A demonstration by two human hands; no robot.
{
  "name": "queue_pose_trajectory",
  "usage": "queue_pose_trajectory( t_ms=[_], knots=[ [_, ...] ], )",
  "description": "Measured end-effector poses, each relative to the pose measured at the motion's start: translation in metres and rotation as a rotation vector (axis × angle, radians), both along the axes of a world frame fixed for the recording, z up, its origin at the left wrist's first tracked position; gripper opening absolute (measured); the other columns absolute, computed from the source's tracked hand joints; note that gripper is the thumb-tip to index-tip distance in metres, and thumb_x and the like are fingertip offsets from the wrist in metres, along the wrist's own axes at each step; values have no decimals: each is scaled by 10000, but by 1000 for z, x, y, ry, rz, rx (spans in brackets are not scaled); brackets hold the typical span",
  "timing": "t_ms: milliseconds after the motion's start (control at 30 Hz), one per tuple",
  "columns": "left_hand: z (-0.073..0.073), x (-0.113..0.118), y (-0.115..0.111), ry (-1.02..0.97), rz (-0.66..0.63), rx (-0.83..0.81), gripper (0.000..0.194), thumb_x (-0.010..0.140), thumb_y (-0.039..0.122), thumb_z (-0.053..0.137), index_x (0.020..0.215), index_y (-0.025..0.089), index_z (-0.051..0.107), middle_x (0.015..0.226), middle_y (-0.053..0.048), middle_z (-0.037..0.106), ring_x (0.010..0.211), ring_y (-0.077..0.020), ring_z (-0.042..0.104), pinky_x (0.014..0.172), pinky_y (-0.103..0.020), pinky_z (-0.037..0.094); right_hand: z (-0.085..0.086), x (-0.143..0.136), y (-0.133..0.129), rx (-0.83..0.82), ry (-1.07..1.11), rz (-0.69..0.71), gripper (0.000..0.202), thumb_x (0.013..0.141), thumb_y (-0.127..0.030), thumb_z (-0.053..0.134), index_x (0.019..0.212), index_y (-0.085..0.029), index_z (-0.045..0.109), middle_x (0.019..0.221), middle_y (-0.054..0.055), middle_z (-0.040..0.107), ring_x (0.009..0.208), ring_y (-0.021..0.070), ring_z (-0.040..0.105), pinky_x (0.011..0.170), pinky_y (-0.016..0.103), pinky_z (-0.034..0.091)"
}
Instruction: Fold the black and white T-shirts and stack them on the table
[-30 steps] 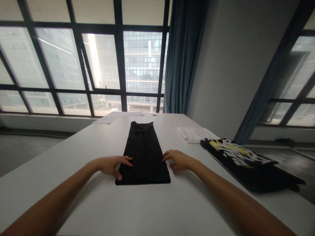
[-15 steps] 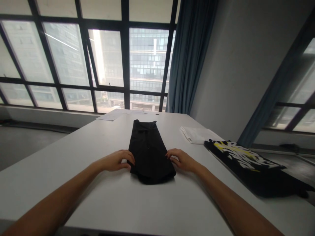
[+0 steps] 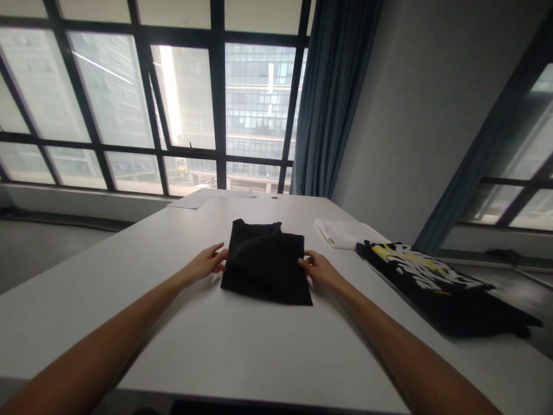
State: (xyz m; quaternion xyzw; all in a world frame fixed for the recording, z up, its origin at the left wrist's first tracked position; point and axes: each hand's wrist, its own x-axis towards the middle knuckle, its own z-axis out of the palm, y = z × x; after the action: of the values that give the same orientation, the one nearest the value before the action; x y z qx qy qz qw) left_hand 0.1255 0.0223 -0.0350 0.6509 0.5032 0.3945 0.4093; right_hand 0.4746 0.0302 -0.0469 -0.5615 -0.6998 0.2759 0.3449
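Observation:
A folded black cloth lies in the middle of the white table, its near part doubled over toward the far end. At its left edge is my left hand, fingers apart, the fingertips beside or just touching the fabric. My right hand pinches the cloth's right edge between thumb and fingers.
To the right on the table lie a folded white cloth and a black garment with a white and yellow print. White paper sheets rest at the far left end. Beyond stand windows and a blue curtain.
The black cloth's near end has been folded up and away, making it shorter and wider. Both hands have moved a little farther forward, and the left hand's fingers have spread.

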Motion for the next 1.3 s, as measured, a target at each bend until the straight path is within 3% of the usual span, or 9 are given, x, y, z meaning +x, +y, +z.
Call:
queue_pose_trajectory(
  t_ms=[100,233,467,600,700,867,1000,1133,1300],
  knots=[
    [-17,-8,11,189,113,4,784,759,620,610,1365,139,484,993,-104,677,699,-184,642,640,-309,480,-11,2,5,54,-145,-46,431,878,-381,573,1242,-151,581,883,68,700,728,171,644,706,299,500],
    [-23,-5,5,324,-28,61,731,711,598,647,1280,150,552,914,-59,666,660,-175,607,626,-310,470,-11,3,1,68,-196,47,464,853,-349,624,1280,-174,583,1093,100,694,791,175,663,779,322,519],
    [-18,17,10,-6,20,-102,667,842,626,513,1305,146,498,877,-35,632,576,-118,579,529,-253,445,-18,-1,7,118,-281,127,546,752,-242,712,1286,-191,606,1248,103,630,919,194,629,875,357,505],
    [-18,28,19,-6,6,-132,658,824,391,609,1409,144,439,648,35,593,435,-103,504,453,-239,398,-22,-4,15,132,-283,111,533,733,-208,708,1260,-185,627,1228,111,635,1005,223,614,933,386,475],
    [-11,26,15,-17,-121,-11,492,738,229,601,1220,145,649,693,-1,666,574,-141,569,571,-278,472,-14,-5,12,185,-228,165,500,743,-178,664,1242,-193,639,1193,97,646,941,204,615,871,367,495],
    [10,7,0,-251,-220,208,383,757,323,606,1079,159,731,1031,-76,723,978,-254,624,873,-364,482,0,-8,2,372,-22,291,463,836,-268,577,1298,-234,587,1243,81,611,813,152,579,720,307,515],
    [-2,7,5,-192,-152,87,591,808,515,604,1284,163,607,1179,-116,655,986,-261,619,794,-363,510,-12,-12,11,333,-55,181,469,852,-275,553,1318,-223,568,1264,98,605,785,149,584,740,324,526],
    [-24,14,13,10,-58,-18,889,695,494,763,1453,200,401,1342,-178,541,880,-220,623,680,-338,523,-24,-11,18,212,-199,61,446,814,-262,622,1256,-203,619,1215,100,640,814,164,618,842,355,520],
    [-17,4,0,51,-133,-143,940,693,500,775,1479,234,335,1264,-168,556,812,-187,627,658,-323,523,-20,-6,10,134,-270,51,422,776,-264,685,1194,-219,655,1144,77,673,821,170,632,844,347,519]
  ],
)
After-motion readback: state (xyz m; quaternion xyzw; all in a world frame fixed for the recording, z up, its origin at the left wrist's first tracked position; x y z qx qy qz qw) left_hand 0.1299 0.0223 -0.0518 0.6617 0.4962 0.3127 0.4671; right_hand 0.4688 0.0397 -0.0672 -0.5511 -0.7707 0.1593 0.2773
